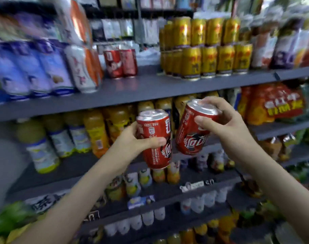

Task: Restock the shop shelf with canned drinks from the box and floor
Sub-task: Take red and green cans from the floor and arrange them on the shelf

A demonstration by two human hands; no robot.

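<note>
left red can [153,127] and right red can [190,138] held side by side, both tilted, tops apart; two shelved cans [121,63] upright on the grey shelf [141,88]

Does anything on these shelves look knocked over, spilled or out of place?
Nothing looks spilled or toppled. Only the held cans tilt: the left can in the left hand, the right can in the right hand. The gold cans stand upright; blur hides finer damage.

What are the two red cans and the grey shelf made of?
Left red can and right red can: likely thin metal, with shiny silver tops and glossy printed sides. Grey shelf: probably painted metal, smooth with a dull sheen.
</note>
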